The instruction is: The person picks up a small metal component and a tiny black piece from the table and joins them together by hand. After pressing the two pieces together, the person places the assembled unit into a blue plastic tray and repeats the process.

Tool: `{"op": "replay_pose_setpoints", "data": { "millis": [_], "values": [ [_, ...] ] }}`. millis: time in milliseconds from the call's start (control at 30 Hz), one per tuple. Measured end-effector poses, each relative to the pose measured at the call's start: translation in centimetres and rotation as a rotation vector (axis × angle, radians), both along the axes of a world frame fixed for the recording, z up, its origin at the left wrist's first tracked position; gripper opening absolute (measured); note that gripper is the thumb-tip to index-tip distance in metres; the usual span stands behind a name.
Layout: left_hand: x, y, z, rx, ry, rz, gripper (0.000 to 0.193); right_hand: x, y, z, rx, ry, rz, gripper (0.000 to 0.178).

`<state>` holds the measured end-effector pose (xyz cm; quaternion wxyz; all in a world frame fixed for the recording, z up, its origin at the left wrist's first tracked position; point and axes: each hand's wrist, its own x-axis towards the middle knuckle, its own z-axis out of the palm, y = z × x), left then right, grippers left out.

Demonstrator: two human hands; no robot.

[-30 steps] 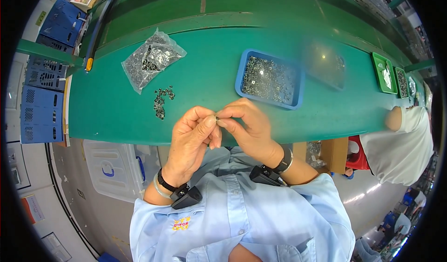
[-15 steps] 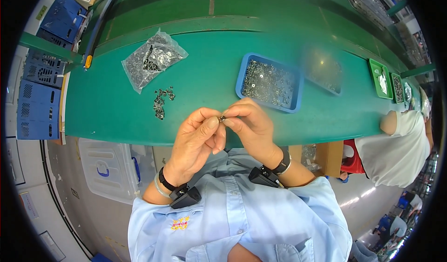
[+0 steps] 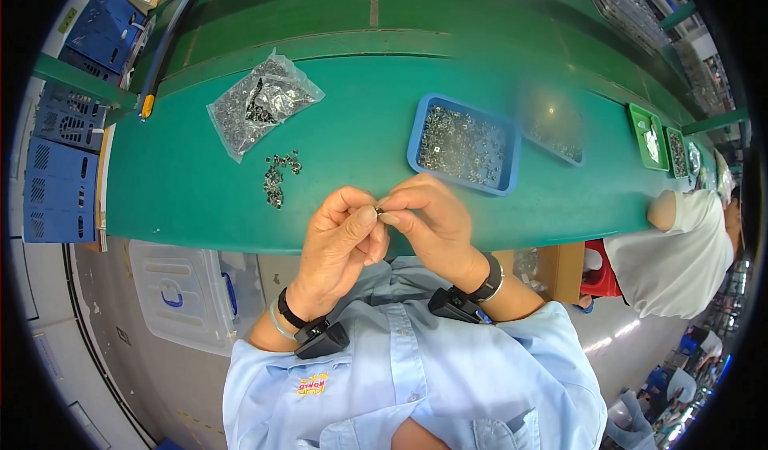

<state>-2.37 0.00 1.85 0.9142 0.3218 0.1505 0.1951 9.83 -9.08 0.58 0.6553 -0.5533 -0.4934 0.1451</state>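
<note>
My left hand [image 3: 342, 230] and my right hand [image 3: 433, 220] meet over the near edge of the green table. Between their thumbs and forefingers they pinch one small dark metal part [image 3: 379, 211], mostly covered by the fingertips. Ahead and to the left lies a loose pile of small metal parts [image 3: 274, 184]. Behind the pile rests a clear plastic bag [image 3: 232, 122] full of similar pieces. To the right of my hands stands a blue tray [image 3: 414, 140] holding many small shiny metal parts.
A blurred clear tray or bag [image 3: 554, 126] lies beside the blue tray. Green trays [image 3: 650, 136] stand at the far right, near a person in a white shirt [image 3: 674, 250]. Blue crates [image 3: 60, 188] are stacked at the left; a lidded clear box [image 3: 180, 294] sits below the table.
My fingertips have closed further over the small metal part, so less of it shows. The hands stay in nearly the same place, and the view has shifted slightly.
</note>
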Motion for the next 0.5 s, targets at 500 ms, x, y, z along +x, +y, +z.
{"op": "replay_pose_setpoints", "data": {
  "millis": [500],
  "values": [
    [-0.8, 1.2, 1.3, 0.062, 0.126, -0.03, 0.015, -0.6, 0.5, -0.7, -0.042, 0.217, 0.086, 0.01]
  ]
}}
